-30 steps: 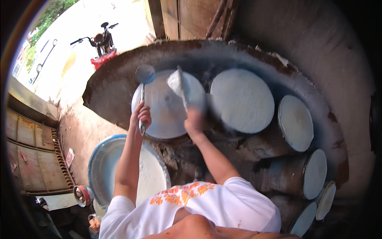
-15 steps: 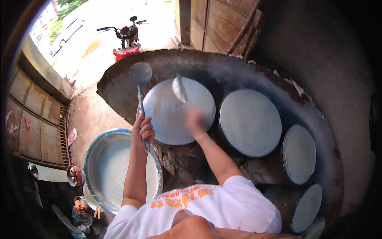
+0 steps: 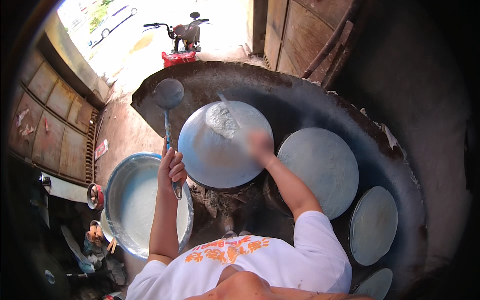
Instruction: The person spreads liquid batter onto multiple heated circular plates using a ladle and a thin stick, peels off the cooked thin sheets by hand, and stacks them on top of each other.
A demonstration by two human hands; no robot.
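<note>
The left hand (image 3: 172, 167) is gripping a long-handled ladle (image 3: 169, 93), whose round bowl is standing raised at the left of the near griddle (image 3: 215, 167). The right hand (image 3: 260, 147) is holding a thin spreader (image 3: 231, 112) above this griddle; its fist seems to be closed on the handle, but blur is hiding the fingers. The two hands are staying well apart. Along the left side of the blade, a white batter patch (image 3: 218, 120) is showing over the upper part of the griddle.

In my judgement, the spreading is only beginning here: most of this surface is looking bare, and an even layer is still missing. Toward the right, a large round sheet (image 3: 318, 170), a second sheet (image 3: 374, 226) and a third sheet (image 3: 376, 285) are already covering their plates. The blue-rimmed basin (image 3: 111, 185) at the lower left is holding much more white batter (image 3: 142, 205).

Compared with half a second ago, the batter patch is appearing wider, where it was a narrow lump at the blade. The right hand is now lying nearer to the griddle's right edge, and the left hand is still keeping the ladle raised.
</note>
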